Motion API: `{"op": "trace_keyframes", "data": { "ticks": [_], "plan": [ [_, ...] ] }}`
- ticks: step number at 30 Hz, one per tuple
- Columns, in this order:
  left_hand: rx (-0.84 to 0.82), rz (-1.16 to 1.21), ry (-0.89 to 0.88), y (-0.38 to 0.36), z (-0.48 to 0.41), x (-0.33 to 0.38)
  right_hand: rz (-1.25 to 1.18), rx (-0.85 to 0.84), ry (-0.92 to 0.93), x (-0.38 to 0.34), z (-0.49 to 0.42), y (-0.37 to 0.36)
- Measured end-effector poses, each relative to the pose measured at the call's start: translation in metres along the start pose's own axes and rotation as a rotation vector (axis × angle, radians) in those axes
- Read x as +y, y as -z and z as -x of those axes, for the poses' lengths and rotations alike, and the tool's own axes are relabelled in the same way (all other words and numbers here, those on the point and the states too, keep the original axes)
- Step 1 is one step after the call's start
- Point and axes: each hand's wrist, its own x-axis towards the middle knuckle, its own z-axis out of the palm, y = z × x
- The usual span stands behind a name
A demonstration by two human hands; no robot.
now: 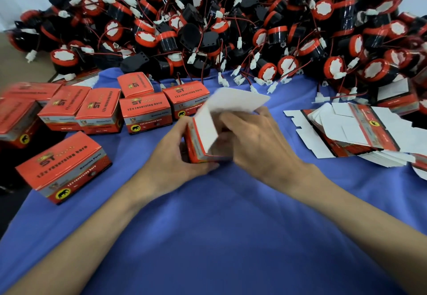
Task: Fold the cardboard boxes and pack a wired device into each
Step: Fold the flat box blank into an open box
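Note:
A red cardboard box (199, 142) with white inner flaps standing open sits between my hands at the middle of the blue cloth (231, 213). My left hand (171, 156) grips its left side and bottom edge. My right hand (254, 139) curls its fingers over the box's open mouth, under the raised white flap; I cannot see what lies inside. A big heap of black-and-red wired devices (231, 28) with white connectors fills the back of the table. A stack of flat unfolded boxes (360, 132) lies at the right.
Several closed red boxes (145, 112) stand in a row at the left, and one more (62, 167) lies nearer the front left. Loose white connectors (254, 79) trail from the heap onto the cloth. The cloth's left edge drops off near the front left.

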Motion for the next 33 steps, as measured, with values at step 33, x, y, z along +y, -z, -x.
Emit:
{"op": "trace_keyframes", "data": {
  "ticks": [33],
  "plan": [
    [0.039,0.759,0.455,-0.005,0.003,0.013,-0.003,-0.233,-0.051,0.006,0.002,-0.011]
  ]
}}
